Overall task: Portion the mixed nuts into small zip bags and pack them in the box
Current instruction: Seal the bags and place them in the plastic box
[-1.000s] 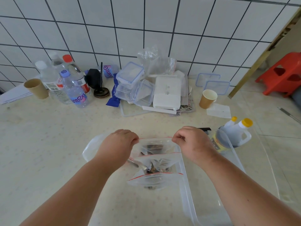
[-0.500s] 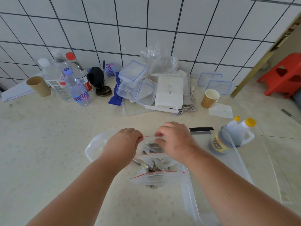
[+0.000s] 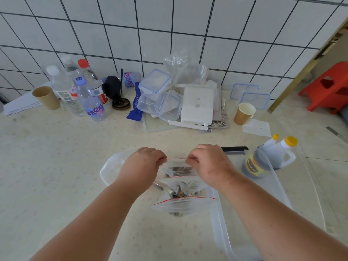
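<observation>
Head view shows the left hand [image 3: 143,164] and right hand [image 3: 209,162] pinching the red seal of a small zip bag [image 3: 178,168] held just above the surface [image 3: 56,166], beside the clear box [image 3: 222,232]. Thin, slippery film, likely light; best gripped along the stiffer seal.

It looked like a home kitchen or a small food-prep room. A wall of white square tiles [image 3: 188,25] with dark grout rose behind the bench [image 3: 56,166], whose pale speckled top was crowded along its far edge with household clutter: plastic water bottles [image 3: 92,106], clip-lid food containers [image 3: 154,85], two brown paper cups [image 3: 243,113], loose container lids [image 3: 254,98] and crumpled clear bags [image 3: 186,70]. A jug of dark sauce with yellow caps [image 3: 271,157] stood toward the bench's right edge. Beyond that edge a red plastic stool [image 3: 327,87] sat on a tiled floor.
</observation>
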A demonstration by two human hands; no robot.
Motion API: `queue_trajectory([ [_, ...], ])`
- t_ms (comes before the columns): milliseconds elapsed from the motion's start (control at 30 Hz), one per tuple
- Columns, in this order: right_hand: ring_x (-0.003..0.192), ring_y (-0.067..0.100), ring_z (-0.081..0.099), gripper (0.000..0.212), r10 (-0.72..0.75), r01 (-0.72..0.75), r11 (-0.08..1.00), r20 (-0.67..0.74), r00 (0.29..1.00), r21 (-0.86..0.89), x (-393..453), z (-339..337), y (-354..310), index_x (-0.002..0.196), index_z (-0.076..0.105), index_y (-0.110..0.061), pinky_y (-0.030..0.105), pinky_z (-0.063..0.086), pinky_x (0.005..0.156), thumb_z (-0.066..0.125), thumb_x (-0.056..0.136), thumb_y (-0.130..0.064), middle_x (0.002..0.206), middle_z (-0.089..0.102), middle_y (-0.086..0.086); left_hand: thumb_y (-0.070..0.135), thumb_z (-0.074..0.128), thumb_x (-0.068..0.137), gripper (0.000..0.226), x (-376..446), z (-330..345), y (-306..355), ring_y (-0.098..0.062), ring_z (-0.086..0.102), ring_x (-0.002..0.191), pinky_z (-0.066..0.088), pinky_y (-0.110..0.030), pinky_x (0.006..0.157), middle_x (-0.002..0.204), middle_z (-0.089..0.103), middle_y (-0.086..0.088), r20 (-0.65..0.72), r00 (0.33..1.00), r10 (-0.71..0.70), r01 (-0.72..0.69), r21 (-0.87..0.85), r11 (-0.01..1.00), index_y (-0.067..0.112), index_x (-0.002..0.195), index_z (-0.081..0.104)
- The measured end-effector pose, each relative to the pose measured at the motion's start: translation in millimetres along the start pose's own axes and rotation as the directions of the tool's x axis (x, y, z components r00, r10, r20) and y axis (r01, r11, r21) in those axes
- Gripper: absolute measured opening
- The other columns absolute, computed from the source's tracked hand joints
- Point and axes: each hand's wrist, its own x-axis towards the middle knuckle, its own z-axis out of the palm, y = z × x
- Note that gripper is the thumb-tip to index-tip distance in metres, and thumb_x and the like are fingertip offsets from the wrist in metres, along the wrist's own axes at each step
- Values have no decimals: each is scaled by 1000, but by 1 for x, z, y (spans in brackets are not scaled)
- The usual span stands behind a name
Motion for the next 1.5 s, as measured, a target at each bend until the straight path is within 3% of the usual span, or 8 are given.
queue_trajectory([
  [333, 93, 18, 62, 13, 116, -116, 991, 4, 993, 60, -26, -12, 26, 93, 79, -15, 27, 41, 76, 70, 90, -25, 90, 71, 0, 21, 58, 104, 20, -4, -1, 4, -13, 61, 96, 38, -20, 81, 99, 73, 8, 64, 998, -14, 15, -15, 1000, 22, 110, 76],
  [500, 80, 3, 59, 14, 157, -150, 973, -27, 987, 177, -34, -18, 25, 100, 70, -29, 25, 46, 74, 68, 91, -17, 84, 69, -13, 23, 59, 102, 13, -10, -14, 10, 2, 51, 70, 35, -8, 60, 81, 63, 18, 32, 998, -48, 50, -46, 998, 35, 100, 65],
  [700, 87, 7, 63, 30, 78, -83, 985, 37, 996, 152, -42, -27, 28, 87, 76, -20, 27, 49, 78, 56, 85, 2, 89, 68, -15, 3, 55, 99, 34, -13, -20, 11, 0, 58, 90, 36, 1, 77, 100, 65, 21, 163, 984, 69, -56, -83, 995, 24, 103, 81],
  [833, 90, -2, 58, 16, 48, -58, 982, 63, 997, 180, -49, -27, 28, 93, 76, -23, 22, 48, 81, 61, 87, -24, 91, 66, -18, 37, 57, 97, 22, -20, -16, 11, 6, 57, 90, 44, -12, 76, 93, 58, 29, 190, 977, 101, -79, -123, 989, 32, 103, 78],
  [933, 81, -11, 48, 27, 15, -24, 993, 81, 997, 117, -51, -22, 29, 95, 74, -27, 12, 36, 74, 72, 82, -50, 88, 58, -22, 59, 64, 89, 30, -24, -12, 8, 9, 51, 91, 37, -6, 75, 91, 50, 37, 226, 968, 107, -94, -67, 993, 37, 106, 75],
  [1233, 70, -2, 50, 3, 55, -60, 990, 38, 998, 126, -48, -13, 20, 88, 73, -22, 19, 39, 69, 74, 86, -24, 78, 56, -18, 29, 68, 97, 12, -25, -8, 11, -7, 56, 83, 34, -8, 67, 82, 59, 19, 191, 982, 14, -13, -10, 1000, 36, 90, 61],
  [1367, 70, -12, 52, 14, 90, -97, 980, 49, 995, 176, -55, -16, 18, 90, 60, -32, 10, 37, 60, 67, 89, -20, 68, 55, -25, 30, 65, 98, 22, -30, -9, 12, -5, 58, 80, 39, -16, 66, 87, 61, 20, 196, 980, -32, 38, -25, 999, 42, 96, 46],
  [1500, 72, 2, 55, 26, 63, -79, 982, 95, 993, 174, -60, -20, 18, 81, 66, -26, 18, 39, 64, 58, 87, -2, 77, 58, -18, 13, 62, 98, 24, -36, -11, 11, -1, 58, 73, 43, -14, 64, 80, 63, 15, 135, 989, 51, -39, -90, 995, 33, 87, 60],
])
